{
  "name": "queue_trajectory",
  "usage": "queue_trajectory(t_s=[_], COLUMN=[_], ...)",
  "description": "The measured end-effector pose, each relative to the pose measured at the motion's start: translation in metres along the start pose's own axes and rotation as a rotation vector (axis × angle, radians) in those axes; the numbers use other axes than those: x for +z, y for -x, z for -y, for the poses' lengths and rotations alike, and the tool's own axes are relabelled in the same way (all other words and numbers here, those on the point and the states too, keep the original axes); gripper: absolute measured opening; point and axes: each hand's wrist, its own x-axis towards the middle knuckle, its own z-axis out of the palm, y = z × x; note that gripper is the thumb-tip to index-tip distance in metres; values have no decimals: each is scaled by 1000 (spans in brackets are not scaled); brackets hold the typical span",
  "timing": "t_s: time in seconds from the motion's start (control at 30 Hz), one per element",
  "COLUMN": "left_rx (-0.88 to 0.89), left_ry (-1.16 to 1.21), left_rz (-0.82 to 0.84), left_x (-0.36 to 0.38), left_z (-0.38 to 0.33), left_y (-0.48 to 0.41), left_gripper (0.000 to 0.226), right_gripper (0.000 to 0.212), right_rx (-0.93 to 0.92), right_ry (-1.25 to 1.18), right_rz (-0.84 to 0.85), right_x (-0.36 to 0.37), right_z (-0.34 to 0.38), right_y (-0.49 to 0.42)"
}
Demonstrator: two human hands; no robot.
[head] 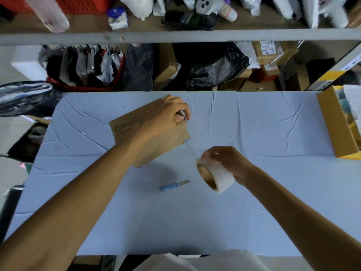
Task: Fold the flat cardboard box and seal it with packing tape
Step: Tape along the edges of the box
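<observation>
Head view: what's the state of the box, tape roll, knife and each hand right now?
Cardboard box: folded into shape, lying on the table.
Left hand: rests on the box, fingers pinching a pale strip at its right edge.
Packing tape roll: lifted off the table, blurred.
Right hand: grips that roll.
Utility knife: lying on the table, blade out, untouched.
Side carton: open, at the table's right end.
</observation>
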Motion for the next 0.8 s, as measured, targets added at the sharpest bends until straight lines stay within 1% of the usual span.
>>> queue_trajectory(t_s=[0.13,0.23,0.3,0.37,0.43,0.5,0.53,0.6,0.63,0.73,0.8], left_rx=[17,-16,-17,-15,11,-23,-84,-260,-322,-432,-468], left_ry=[-2,18,67,159,196,214,232,296,316,327,319], left_rz=[-93,-202,-282,-309,-298,-255,-209,-107,-83,-83,-79], left_x=[-1,4,9,15,31,60,78,115,131,163,176], left_z=[-11,-22,-29,-37,-43,-40,-32,-12,-3,14,19], left_y=[12,25,36,52,73,97,107,121,126,135,136], left_gripper=[21,17,12,7,5,3,3,3,5,18,25], right_gripper=[3,6,8,9,8,9,10,12,13,12,11], right_rx=[-13,15,20,12,7,2,0,-8,-13,-22,-13], right_ry=[-32,-89,-87,-82,-78,-85,-93,-95,-90,-53,-29], right_rz=[-86,-114,-117,-110,-109,-105,-105,-104,-101,-99,-105], right_x=[6,5,6,8,9,9,10,11,13,16,17], right_z=[0,0,-1,0,2,3,4,4,5,6,6], right_y=[-2,1,3,4,5,5,6,5,5,4,3])
